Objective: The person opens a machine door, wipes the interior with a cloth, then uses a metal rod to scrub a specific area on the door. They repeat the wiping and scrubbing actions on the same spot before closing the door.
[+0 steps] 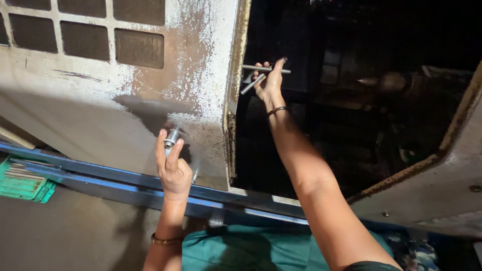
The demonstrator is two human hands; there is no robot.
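Note:
My left hand (173, 168) is raised in front of a worn, rust-stained metal panel (100, 105) and pinches a small silver cylindrical socket piece (172, 136) between thumb and fingers. My right hand (269, 83) reaches into the dark opening (351, 100) to the right of the panel's rusty edge and grips a metal wrench with crossed bars (261, 73). A thin bangle sits on each wrist. The inside of the opening is mostly too dark to make out.
A blue metal rail (100, 175) runs below the panel. A green plastic crate (22, 183) lies at the left on the floor. Square vent holes (85, 30) sit at the panel's top. Teal cloth (241, 248) covers my lap. A rusty-edged plate (442, 175) frames the opening's right.

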